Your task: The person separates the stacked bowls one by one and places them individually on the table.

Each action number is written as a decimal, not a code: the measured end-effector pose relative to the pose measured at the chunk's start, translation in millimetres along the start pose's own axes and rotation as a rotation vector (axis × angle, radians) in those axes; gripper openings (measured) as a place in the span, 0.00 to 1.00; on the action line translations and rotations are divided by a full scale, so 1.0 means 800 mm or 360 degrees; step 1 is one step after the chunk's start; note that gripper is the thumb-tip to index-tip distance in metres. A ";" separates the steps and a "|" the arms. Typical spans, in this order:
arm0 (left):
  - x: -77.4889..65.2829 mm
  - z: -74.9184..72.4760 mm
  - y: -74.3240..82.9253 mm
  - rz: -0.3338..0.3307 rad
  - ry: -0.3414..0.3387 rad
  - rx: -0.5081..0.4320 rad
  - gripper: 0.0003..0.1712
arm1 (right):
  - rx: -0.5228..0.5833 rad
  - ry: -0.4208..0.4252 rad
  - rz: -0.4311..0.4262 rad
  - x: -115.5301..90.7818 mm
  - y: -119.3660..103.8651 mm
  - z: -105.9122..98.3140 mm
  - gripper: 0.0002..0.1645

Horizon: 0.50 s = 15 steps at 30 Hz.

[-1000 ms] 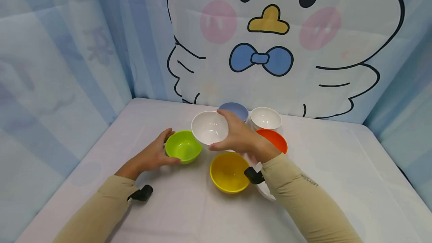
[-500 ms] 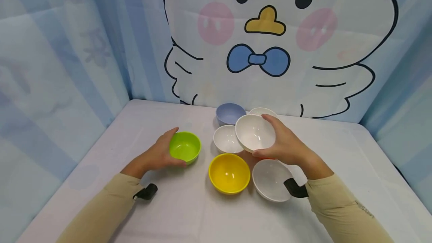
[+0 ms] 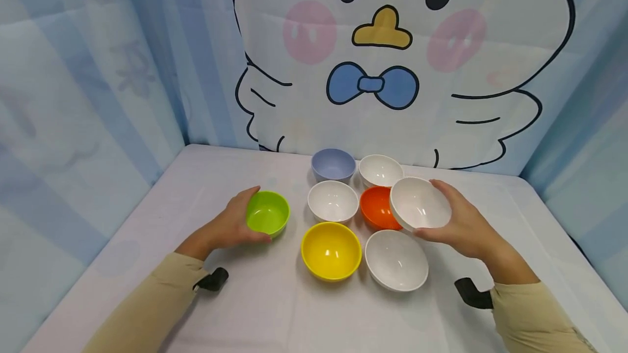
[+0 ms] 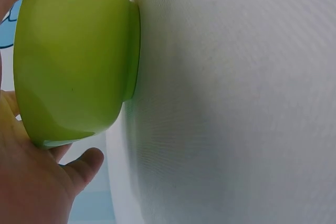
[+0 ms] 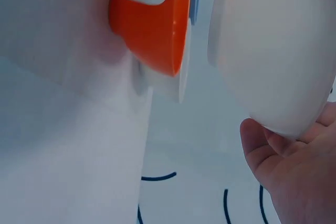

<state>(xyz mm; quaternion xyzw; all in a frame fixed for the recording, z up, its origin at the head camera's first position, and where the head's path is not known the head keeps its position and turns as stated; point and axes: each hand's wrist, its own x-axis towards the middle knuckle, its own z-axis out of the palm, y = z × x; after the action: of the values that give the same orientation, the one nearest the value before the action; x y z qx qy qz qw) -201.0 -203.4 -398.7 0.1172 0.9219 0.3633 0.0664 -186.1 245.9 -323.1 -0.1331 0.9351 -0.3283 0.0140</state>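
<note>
My left hand [image 3: 235,221] grips a green bowl [image 3: 267,213] by its left side, thumb at the near rim. In the left wrist view the foot of this green bowl [image 4: 73,61] is at or close to the tabletop; I cannot tell whether they touch. My right hand [image 3: 468,227] holds a white bowl [image 3: 420,204] by its rim, raised above the table. Seen from the right wrist, that white bowl [image 5: 275,51] is apart from the others. Just left of it, an orange bowl [image 3: 376,207] stands partly hidden behind its edge.
A yellow bowl [image 3: 331,251] and a white bowl [image 3: 396,260] form the near row. Behind them stand another white bowl [image 3: 333,201], a blue bowl [image 3: 333,166] and a far white bowl [image 3: 380,170]. A printed curtain [image 3: 304,108] hangs beyond the table [image 3: 235,298].
My right hand has carried the white bowl rightward, from beside the green bowl to the right of the orange one. The left hand and green bowl have barely shifted.
</note>
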 end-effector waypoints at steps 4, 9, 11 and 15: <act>-0.001 0.001 -0.001 -0.0008 0.0001 -0.0007 0.68 | -0.0022 0.0010 0.0062 -0.007 0.015 -0.002 0.68; -0.001 0.000 -0.001 -0.0017 -0.0014 0.0010 0.68 | -0.0046 0.0024 0.0127 -0.015 0.031 -0.001 0.68; -0.001 -0.001 0.000 -0.0018 -0.0017 0.0010 0.68 | -0.0050 0.0039 0.0149 -0.018 0.037 -0.002 0.68; 0.000 -0.002 0.000 -0.0013 -0.0021 0.0004 0.67 | -0.0069 0.0059 0.0195 -0.023 0.045 -0.004 0.68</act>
<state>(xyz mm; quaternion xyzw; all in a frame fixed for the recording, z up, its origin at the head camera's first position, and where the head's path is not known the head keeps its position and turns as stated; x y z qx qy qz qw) -201.6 -204.2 -397.3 0.1160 0.9223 0.3612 0.0739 -177.2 279.9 -344.2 -0.0698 0.9484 -0.3089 0.0137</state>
